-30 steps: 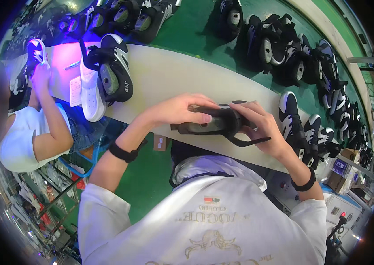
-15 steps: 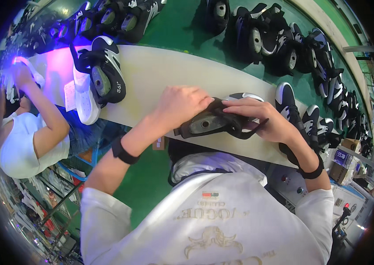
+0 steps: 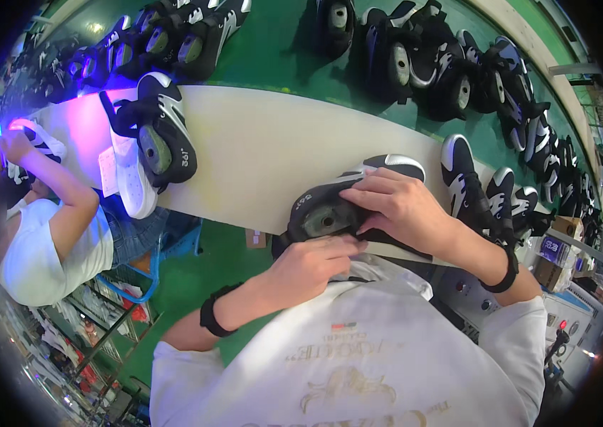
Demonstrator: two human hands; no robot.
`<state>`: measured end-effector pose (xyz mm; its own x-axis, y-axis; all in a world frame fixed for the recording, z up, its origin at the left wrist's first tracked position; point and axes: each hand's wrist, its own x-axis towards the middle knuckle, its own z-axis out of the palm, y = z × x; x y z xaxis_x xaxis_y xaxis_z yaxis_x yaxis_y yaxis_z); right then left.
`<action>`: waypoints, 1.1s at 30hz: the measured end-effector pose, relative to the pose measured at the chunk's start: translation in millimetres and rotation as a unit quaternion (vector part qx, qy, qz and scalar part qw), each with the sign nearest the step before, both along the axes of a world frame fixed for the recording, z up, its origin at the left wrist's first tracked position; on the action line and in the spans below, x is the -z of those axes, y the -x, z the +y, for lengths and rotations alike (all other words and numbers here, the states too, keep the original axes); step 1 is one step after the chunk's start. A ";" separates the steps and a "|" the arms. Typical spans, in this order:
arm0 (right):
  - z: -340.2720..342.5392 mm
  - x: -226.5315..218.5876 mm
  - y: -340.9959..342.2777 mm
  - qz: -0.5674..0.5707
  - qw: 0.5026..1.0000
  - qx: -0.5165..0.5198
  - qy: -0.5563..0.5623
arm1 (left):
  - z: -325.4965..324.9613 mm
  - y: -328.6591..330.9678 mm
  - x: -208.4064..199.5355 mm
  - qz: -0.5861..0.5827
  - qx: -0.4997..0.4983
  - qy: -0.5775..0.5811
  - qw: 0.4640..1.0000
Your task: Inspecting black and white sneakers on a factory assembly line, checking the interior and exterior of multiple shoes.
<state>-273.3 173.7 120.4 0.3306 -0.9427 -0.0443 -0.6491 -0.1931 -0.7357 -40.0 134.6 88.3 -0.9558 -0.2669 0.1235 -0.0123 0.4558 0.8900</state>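
A black shoe (image 3: 312, 201) with a silver-white toe lies across the pale work board in front of me, toe to the right. A grey oval block with a round hole, seemingly a shoe last (image 3: 323, 221), fills its opening. From the right, my right hand (image 3: 402, 213) covers the middle of the shoe, its fingers bent and pinching the dark upper beside the opening. My left hand (image 3: 308, 266) is on the near side, fingers closed at the collar edge near the right fingertips. What lies between the fingers is partly hidden.
Another black shoe on a last (image 3: 166, 135) and a white sole (image 3: 135, 178) stand at the board's left. Several black-and-white shoes (image 3: 462, 174) line its right end. More shoes (image 3: 390, 64) ride on the green belt (image 3: 273, 57) beyond. A co-worker (image 3: 59, 228) sits at left.
My left hand has moved from the shoe's far side to its near side. The shoe has rolled so its outer side and toe show more. My right hand has shifted left over it.
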 end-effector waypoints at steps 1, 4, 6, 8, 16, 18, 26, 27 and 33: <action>-1.0 -1.3 -1.2 0.033 0.999 -0.002 -0.001 | -7.6 -2.8 -1.7 0.011 0.024 0.016 1.000; -9.8 6.8 7.1 0.099 0.994 -0.020 0.040 | -43.5 -4.9 -19.9 0.013 -0.069 -0.051 0.996; -13.0 5.8 0.6 0.075 0.997 -0.018 0.021 | -47.2 7.7 -5.5 0.043 -0.133 0.032 0.990; -11.4 15.1 -14.0 0.039 0.999 0.012 0.036 | -42.7 27.2 9.1 0.043 -0.164 0.111 0.979; 22.9 -24.6 33.5 0.000 0.998 0.028 -0.064 | -41.4 25.9 18.9 0.077 -0.176 0.139 0.972; 57.1 -26.0 36.5 -0.040 0.991 0.001 -0.127 | -39.9 26.9 18.5 0.086 -0.186 0.132 0.970; -33.3 7.2 0.0 -0.222 0.890 0.305 -0.258 | -37.6 29.4 30.5 0.169 -0.187 0.119 0.960; -42.0 26.2 -4.9 -0.230 0.893 0.292 -0.252 | -37.5 30.8 30.2 0.172 -0.184 0.119 0.961; -72.5 85.2 -21.9 -0.106 0.963 0.214 -0.125 | -32.1 31.8 22.4 0.158 -0.215 0.148 0.952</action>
